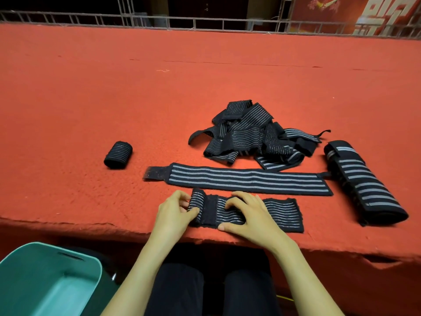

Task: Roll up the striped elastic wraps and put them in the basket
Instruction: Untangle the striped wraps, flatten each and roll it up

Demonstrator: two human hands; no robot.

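Heap of wraps (255, 135) beyond flat strap (246, 180), basket (27, 267) near-left.

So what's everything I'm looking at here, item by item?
half-rolled wrap: one, black with thin pale stripes, near table edge, under the hands
flat wrap: one, black with grey stripes, laid out just behind it
loose wraps: tangled pile, count unclear, black striped, further back
small roll: one, black striped, left on the table
big roll: one, black with grey stripes, right
basket: one, teal, lower left, below the table
table cover: one, red
railing: one, grey metal, behind the table
left hand: pinches the rolled end
right hand: presses the flat part
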